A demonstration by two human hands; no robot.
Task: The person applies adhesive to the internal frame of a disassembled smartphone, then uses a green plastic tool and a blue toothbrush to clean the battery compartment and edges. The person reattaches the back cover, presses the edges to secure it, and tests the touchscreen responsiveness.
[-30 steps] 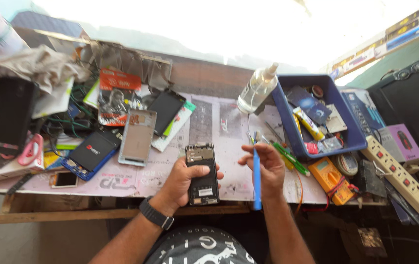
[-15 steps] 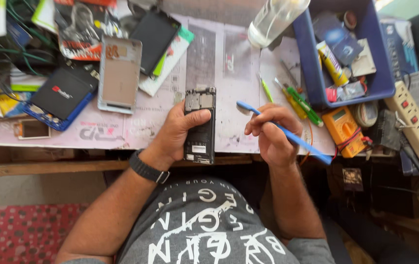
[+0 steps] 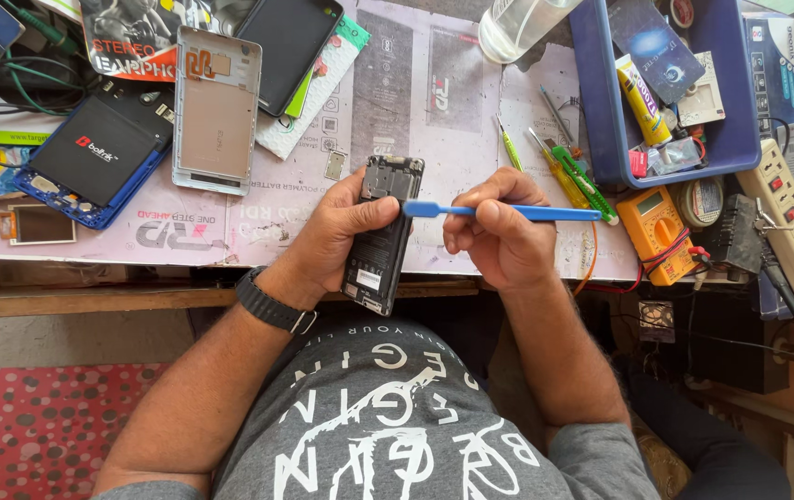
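My left hand (image 3: pixel 337 236) grips an opened black phone (image 3: pixel 383 236) with its back cover off, held upright over the near edge of the workbench. A black watch sits on that wrist. My right hand (image 3: pixel 499 236) holds a blue plastic pry tool (image 3: pixel 517 212) lying level, its flat tip touching the phone's right edge near the top. A pale back cover (image 3: pixel 214 111) lies face down to the upper left, apart from both hands.
A blue bin (image 3: pixel 601 111) of small parts stands at the top right, with an orange multimeter (image 3: pixel 658 231) and a white power strip (image 3: pixel 791 236) beside it. Screwdrivers (image 3: pixel 568 167), a clear bottle (image 3: pixel 517 23), a black phone (image 3: pixel 290 46) and a battery pack (image 3: pixel 96 153) lie on the mat.
The view has dropped lower and closer. My right hand has turned the blue tool from slanting down-right to level, bringing its tip to the phone's side. My left hand keeps its hold.
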